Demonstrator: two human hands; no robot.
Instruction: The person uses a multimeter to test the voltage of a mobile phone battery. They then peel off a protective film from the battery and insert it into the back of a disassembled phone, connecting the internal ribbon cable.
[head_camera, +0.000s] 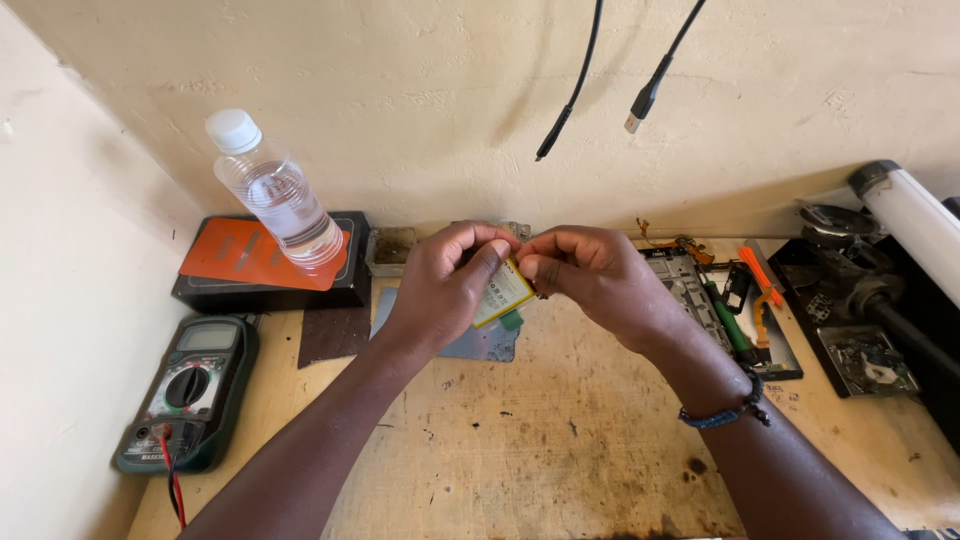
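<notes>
My left hand (445, 283) and my right hand (590, 270) meet above the middle of the wooden bench (560, 440). Between them they hold a small flat phone battery (503, 292) with a yellow edge and a pale label, tilted. The left fingers curl over its top and the thumb presses its face. The right fingertips pinch its upper right corner. A grey flat plate (478, 345) lies on the bench just under the hands. My right wrist wears a dark blue braided band (722, 412).
A clear water bottle (274, 192) stands on a black box with an orange card (262, 262) at back left. A green multimeter (188, 392) lies left. Opened phone parts, a green and an orange tool (735, 300) lie right. Two cables (645, 100) hang from above.
</notes>
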